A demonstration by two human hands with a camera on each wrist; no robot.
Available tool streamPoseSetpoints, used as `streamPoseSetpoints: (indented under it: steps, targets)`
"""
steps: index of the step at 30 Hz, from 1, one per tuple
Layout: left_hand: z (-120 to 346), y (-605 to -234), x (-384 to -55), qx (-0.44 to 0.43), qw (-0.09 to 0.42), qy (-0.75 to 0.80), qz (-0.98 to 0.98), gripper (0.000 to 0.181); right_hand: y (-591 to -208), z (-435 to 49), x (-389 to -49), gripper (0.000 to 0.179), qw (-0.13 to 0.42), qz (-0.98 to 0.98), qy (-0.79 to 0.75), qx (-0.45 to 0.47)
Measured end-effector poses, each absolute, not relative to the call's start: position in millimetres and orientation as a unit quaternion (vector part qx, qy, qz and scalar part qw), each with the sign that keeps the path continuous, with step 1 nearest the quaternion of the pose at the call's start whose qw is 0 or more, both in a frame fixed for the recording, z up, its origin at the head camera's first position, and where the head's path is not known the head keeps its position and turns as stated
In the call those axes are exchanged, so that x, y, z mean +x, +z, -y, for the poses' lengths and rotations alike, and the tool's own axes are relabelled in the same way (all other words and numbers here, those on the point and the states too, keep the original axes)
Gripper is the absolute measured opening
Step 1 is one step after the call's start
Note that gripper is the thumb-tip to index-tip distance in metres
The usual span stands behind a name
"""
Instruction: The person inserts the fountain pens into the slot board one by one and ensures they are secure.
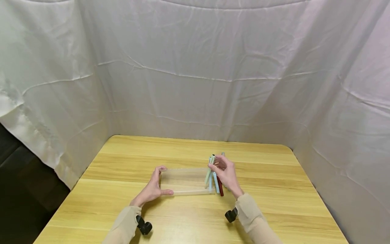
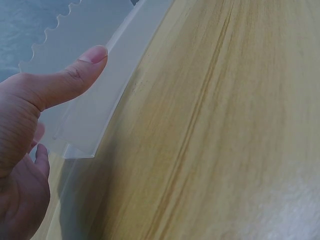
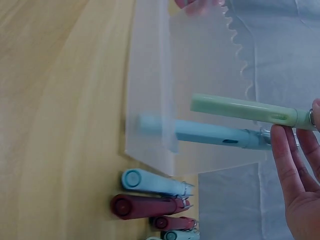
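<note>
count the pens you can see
6 at least: a green pen and a blue pen held at the translucent case, four on the table beside it. More may be hidden.

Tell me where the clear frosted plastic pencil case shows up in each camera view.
Head: clear frosted plastic pencil case at table centre, between both hands.
Left wrist: upper left, under the left thumb.
Right wrist: centre, with pens entering.
Shared landmark: the case's scalloped edge, seen in both wrist views.
</note>
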State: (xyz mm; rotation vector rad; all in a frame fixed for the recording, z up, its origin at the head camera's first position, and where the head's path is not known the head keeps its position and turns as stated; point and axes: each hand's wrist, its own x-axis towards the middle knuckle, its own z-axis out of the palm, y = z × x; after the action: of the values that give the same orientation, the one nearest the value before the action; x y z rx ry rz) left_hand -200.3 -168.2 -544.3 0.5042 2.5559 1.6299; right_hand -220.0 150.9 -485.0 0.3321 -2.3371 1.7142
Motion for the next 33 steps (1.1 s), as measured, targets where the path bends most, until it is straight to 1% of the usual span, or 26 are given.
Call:
streamPoseSetpoints:
  steps: [6,10,16,19,24,27,30,33]
  targets:
    - [168.7,-544.0,-200.5,0.161,0.037,0.534,-0.829,0.099,-489.5,-150.4,-215.4,0.032,0.091,0.809,0.569,0.117]
    - [169.1,-544.4,-201.1,0.159,0.04,0.536,-0.828,0.099,-490.3,-149.2,-213.3,0.033,0.094,0.816,0.557,0.122]
    - [169.4,-543.7,-200.5,0.154,0.049,0.537,-0.828,0.099,-494.1,-148.3,-213.2,0.03,0.124,0.837,0.516,0.134]
    - [169.3,-544.9,-200.3,0.159,0.044,0.535,-0.828,0.098,-495.6,-148.2,-212.7,0.03,0.128,0.839,0.508,0.144]
    - [168.8,-545.3,-199.9,0.164,0.04,0.535,-0.828,0.098,-498.0,-148.2,-213.7,0.036,0.142,0.84,0.492,0.182]
    - [168.6,-544.3,-199.6,0.158,0.045,0.537,-0.827,0.099,-500.7,-147.9,-215.8,0.041,0.169,0.839,0.469,0.218]
    - [168.5,-543.5,-199.5,0.155,0.046,0.538,-0.827,0.099,-502.3,-146.4,-216.8,0.04,0.195,0.839,0.444,0.249]
    - [168.3,-543.4,-199.7,0.158,0.043,0.535,-0.829,0.099,-502.9,-144.2,-217.2,0.038,0.214,0.84,0.426,0.259]
